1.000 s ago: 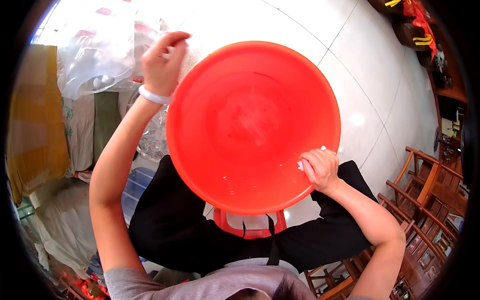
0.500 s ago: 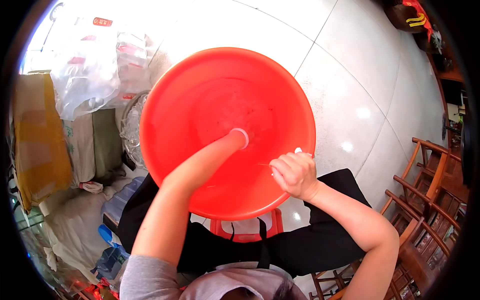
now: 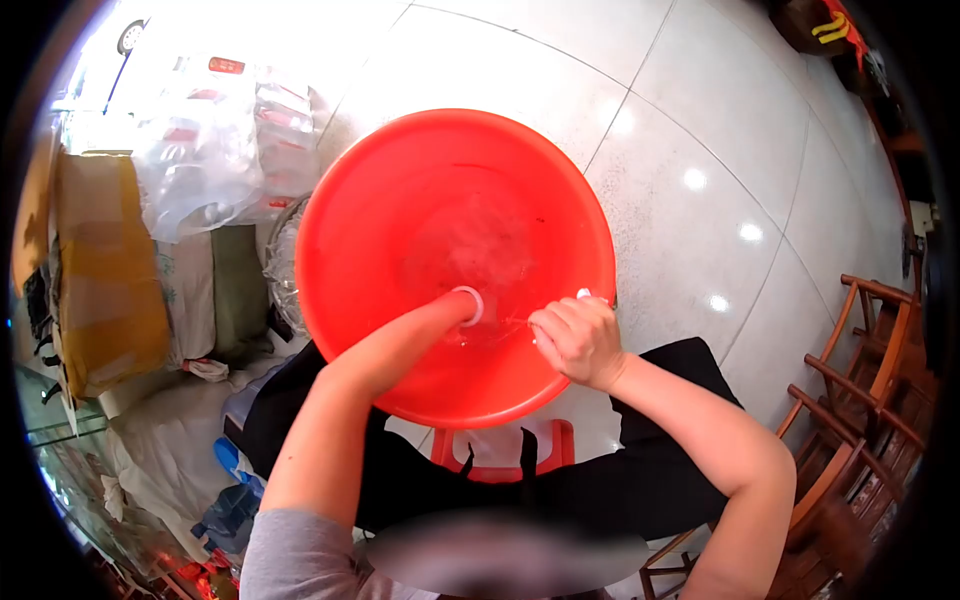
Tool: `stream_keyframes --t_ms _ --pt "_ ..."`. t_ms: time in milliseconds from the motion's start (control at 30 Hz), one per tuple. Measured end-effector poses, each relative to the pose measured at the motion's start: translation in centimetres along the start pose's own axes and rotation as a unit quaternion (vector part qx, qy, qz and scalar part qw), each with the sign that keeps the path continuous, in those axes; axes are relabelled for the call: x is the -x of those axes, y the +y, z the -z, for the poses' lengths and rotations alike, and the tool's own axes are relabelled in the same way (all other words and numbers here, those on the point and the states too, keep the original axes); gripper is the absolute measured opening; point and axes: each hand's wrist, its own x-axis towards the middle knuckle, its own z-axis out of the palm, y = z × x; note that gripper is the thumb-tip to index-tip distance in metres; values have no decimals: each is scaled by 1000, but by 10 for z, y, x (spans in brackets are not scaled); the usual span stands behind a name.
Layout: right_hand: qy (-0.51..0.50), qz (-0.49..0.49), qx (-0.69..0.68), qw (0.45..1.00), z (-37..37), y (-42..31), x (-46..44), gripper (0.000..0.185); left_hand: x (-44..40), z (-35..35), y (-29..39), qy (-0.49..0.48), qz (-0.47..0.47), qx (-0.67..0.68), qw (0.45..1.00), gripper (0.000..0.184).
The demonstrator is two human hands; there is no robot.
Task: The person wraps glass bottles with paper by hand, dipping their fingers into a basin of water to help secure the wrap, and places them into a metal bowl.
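Observation:
A large red basin (image 3: 340,200) stands between my knees, with dark specks on its inner wall and what looks like liquid at the bottom. Down inside it reaches my left hand (image 3: 478,318), a pale bracelet (image 3: 471,303) round the wrist; its fingers are blurred in the red and I cannot make them out. My right hand (image 3: 575,340) is closed in a fist over the basin's right rim. A small white bit shows at the top of the fist, and a thin pale strand runs from it towards my left hand. What the fist holds is mostly hidden.
Under the basin's near side shows a red plastic stool (image 3: 560,450). On the left are a taped carton (image 3: 110,270), clear plastic bags (image 3: 200,150) and sacks (image 3: 235,290). Wooden chairs (image 3: 860,390) stand at the right on the tiled floor (image 3: 690,150).
My left hand has drawn nearer to me within the basin, its wrist lower in view. My right fist stays at the rim, slightly shifted left. The view has shifted a little.

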Motion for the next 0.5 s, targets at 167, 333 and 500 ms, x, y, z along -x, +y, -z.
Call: stream_keyframes --t_ms 167,333,500 --pt "17 -6 23 1000 -1 -3 4 5 103 19 -7 -24 -175 429 886 31" --pt "116 -371 -340 856 -7 -11 -33 24 205 -5 15 25 -248 538 805 33" --pt "195 -307 -411 836 -6 -73 -67 24 254 -30 34 156 -297 596 729 34"
